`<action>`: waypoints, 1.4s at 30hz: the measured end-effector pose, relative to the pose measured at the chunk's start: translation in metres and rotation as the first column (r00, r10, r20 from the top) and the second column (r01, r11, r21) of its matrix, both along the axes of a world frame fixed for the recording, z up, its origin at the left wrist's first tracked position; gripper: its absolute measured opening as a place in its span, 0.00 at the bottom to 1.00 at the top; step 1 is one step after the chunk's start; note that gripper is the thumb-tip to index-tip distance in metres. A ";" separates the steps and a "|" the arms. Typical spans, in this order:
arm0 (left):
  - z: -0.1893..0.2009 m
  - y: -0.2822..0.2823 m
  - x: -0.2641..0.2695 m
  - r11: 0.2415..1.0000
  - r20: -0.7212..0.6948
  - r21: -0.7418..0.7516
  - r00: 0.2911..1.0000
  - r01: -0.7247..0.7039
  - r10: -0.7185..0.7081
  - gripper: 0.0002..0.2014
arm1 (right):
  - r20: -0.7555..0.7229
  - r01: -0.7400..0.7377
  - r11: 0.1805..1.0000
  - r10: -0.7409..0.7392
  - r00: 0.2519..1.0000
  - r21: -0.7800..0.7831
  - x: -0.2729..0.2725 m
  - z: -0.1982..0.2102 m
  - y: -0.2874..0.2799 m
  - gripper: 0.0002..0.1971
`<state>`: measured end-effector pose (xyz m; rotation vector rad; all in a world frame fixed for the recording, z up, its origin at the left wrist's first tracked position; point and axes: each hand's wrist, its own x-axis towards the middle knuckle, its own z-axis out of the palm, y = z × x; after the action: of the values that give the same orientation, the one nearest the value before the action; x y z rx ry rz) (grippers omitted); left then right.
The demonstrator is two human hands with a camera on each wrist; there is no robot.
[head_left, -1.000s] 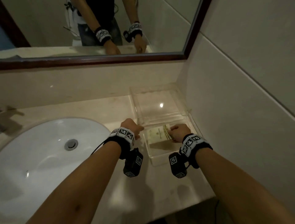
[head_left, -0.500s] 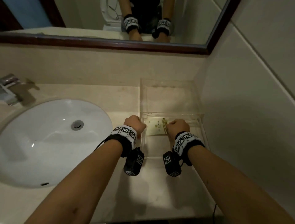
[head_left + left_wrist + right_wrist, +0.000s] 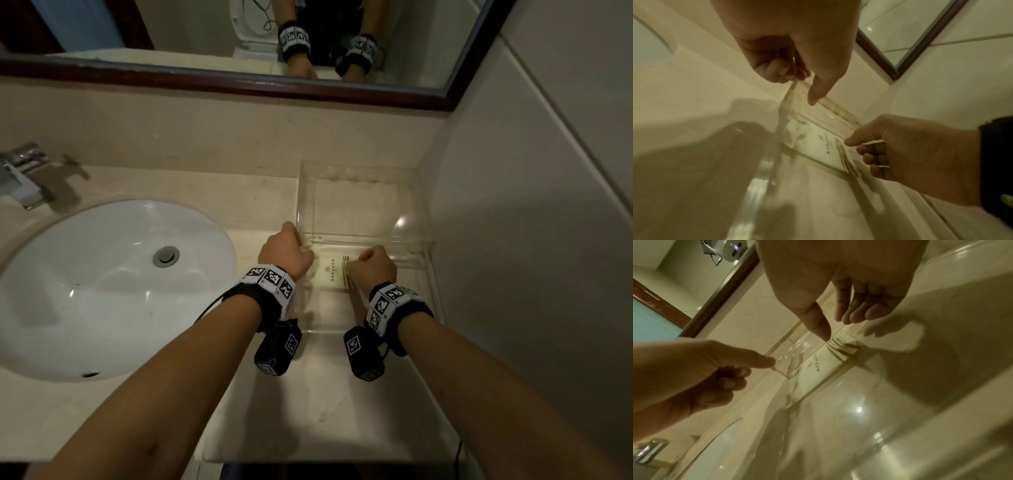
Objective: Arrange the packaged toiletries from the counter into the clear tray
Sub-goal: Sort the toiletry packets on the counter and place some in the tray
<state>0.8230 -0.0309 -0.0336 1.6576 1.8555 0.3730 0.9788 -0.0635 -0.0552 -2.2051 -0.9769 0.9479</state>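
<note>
The white basin [image 3: 109, 284] is set into the worktop [image 3: 260, 192], well to the left of both hands, with the tap [image 3: 24, 178] at its far left rim.

Left hand [image 3: 286, 253]: the grip is clenched on the left wall of the clear tray [image 3: 363, 171]. The left wrist view shows thumb and curled fingers pinching the thin rim of the tray near its divider. This hand steadies the tray.

Between the two grips lies the toiletry packet [image 3: 334, 274], a flat cream sachet with a printed logo and green stripes at its right end. It rests on the floor of the near compartment of the tray, close against the divider.

Right hand [image 3: 375, 270]: the grip is released. The right wrist view shows the fingers loosely bent and holding nothing, with the thumb tip at the striped end of the packet; contact cannot be confirmed.

Procedure, judged from this position: keep the left pinch firm so the light tray does not slide. Nudge the packet with the thumb until its long edge sits parallel to the divider. Press lightly; the sachet will likely crease. Lift the right hand straight up clear of the walls.
</note>
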 end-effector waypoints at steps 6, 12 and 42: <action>0.006 0.002 0.020 0.946 -0.063 -0.174 0.955 0.275 -0.289 0.08 | 0.043 -0.207 0.978 0.208 0.977 -0.023 0.004 -0.005 0.003 0.13; 0.000 0.000 0.022 0.932 -0.188 -0.174 0.918 0.319 -0.350 0.14 | 0.104 -0.236 0.971 0.238 0.966 -0.029 0.008 -0.012 0.009 0.11; 0.088 -0.003 -0.499 0.933 0.120 -0.081 0.926 -0.351 0.359 0.09 | -0.070 -0.580 0.764 0.620 0.782 0.283 -0.494 0.099 0.073 0.06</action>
<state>0.3236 -0.0339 0.0539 1.2211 2.0430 0.5601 0.4850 0.0093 0.0443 -1.5836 -1.6798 1.1759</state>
